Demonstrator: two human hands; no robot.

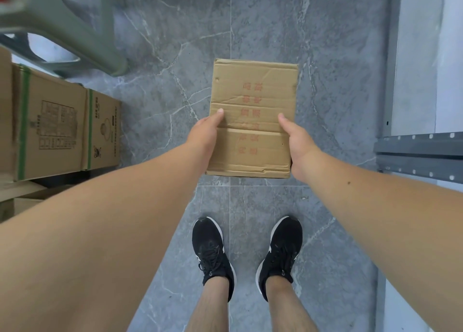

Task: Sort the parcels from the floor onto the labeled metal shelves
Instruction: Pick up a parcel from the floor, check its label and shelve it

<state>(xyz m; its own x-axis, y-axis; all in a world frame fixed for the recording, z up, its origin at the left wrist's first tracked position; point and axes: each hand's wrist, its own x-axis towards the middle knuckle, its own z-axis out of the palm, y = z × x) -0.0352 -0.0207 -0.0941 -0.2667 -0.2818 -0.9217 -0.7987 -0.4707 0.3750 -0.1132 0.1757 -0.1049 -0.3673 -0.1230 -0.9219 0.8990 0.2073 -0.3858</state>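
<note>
A flat brown cardboard parcel (pixel 253 101) with red printed characters is held level above the grey marbled floor, in front of my feet. My left hand (pixel 204 137) grips its near left edge, thumb on top. On the near right edge my right hand (pixel 298 146) grips the same way. The fingers under the parcel are hidden. A grey metal shelf (pixel 421 154) with perforated rails shows at the right edge.
Large cardboard boxes (pixel 57 129) with green tape stand at the left. A grey-green plastic stool (pixel 75 28) is at the upper left. My black shoes (pixel 213 251) stand on the tiled floor (pixel 175 56) below the parcel.
</note>
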